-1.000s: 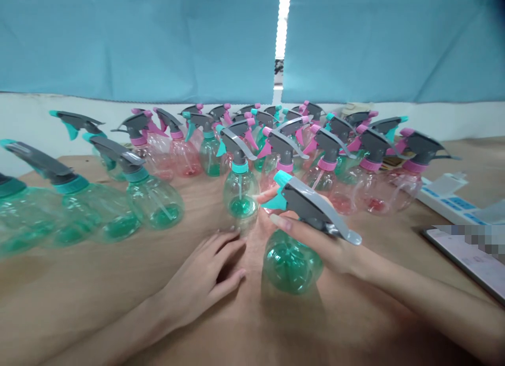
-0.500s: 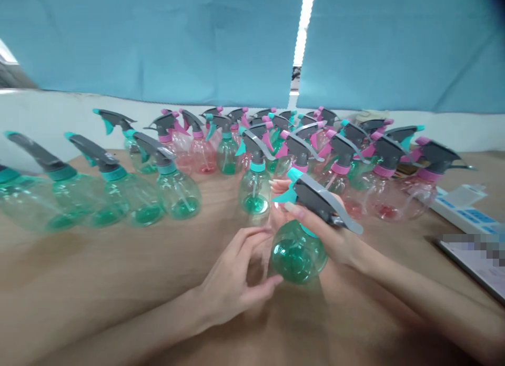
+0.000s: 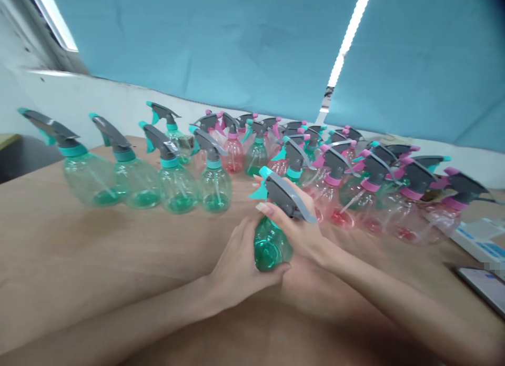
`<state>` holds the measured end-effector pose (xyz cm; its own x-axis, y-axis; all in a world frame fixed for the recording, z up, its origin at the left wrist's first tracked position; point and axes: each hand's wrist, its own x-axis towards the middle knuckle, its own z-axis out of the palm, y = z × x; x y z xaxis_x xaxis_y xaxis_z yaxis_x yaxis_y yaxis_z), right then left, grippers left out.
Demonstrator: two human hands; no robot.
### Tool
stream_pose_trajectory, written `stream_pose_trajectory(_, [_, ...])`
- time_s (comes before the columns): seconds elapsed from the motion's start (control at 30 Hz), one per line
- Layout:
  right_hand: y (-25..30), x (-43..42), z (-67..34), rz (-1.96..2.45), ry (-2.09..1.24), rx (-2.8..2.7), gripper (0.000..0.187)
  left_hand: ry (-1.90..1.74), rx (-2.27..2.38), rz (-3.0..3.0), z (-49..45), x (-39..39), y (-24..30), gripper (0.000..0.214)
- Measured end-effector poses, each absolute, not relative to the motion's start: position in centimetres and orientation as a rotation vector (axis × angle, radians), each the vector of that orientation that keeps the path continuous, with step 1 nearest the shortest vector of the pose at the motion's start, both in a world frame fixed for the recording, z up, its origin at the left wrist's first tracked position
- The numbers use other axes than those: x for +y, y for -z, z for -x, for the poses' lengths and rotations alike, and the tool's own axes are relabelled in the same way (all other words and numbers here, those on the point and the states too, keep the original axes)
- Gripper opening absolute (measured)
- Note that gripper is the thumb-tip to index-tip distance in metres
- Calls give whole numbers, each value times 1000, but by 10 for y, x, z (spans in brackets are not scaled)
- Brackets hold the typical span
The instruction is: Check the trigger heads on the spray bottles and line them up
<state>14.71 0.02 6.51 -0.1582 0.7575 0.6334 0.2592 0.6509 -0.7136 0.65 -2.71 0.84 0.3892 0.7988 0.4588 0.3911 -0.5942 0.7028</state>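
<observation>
A clear green spray bottle (image 3: 270, 247) with a grey and turquoise trigger head is held between both hands, tilted, over the near part of the table. My left hand (image 3: 240, 263) is wrapped round the lower body, its thumb under the base. Around the neck, just below the trigger head, my right hand (image 3: 302, 226) is closed with the thumb toward me; some of its fingers are hidden behind the head. Another green spray bottle (image 3: 294, 158) stands just behind my right hand, its lower part hidden.
Several green spray bottles (image 3: 179, 190) stand in a row at the left. Pink-collared bottles (image 3: 331, 192) crowd together with green ones at the back and right. A phone (image 3: 483, 287) and a white and blue power strip (image 3: 479, 237) lie on the wooden table (image 3: 98, 250) at the right.
My left hand has gone from open beside the spray bottle to closed round its lower body. The bottle stands more upright. The camera view has turned left and tilted.
</observation>
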Motion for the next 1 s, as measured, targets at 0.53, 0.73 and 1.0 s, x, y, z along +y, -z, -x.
stream_pose_trajectory(0.53, [-65,36,-130,1258,-408,-1843,29,-1084,1202,-2374,54,-25,4,62])
stream_pose_trajectory(0.73, [-62,60,-124,1327,-361,-1800,31,-1047,1098,-2465,58,-31,0,58])
stream_pose_trajectory(1.0, [-60,74,-122,1295,-342,-1771,34,-1007,1047,-2524,55,-31,2,57])
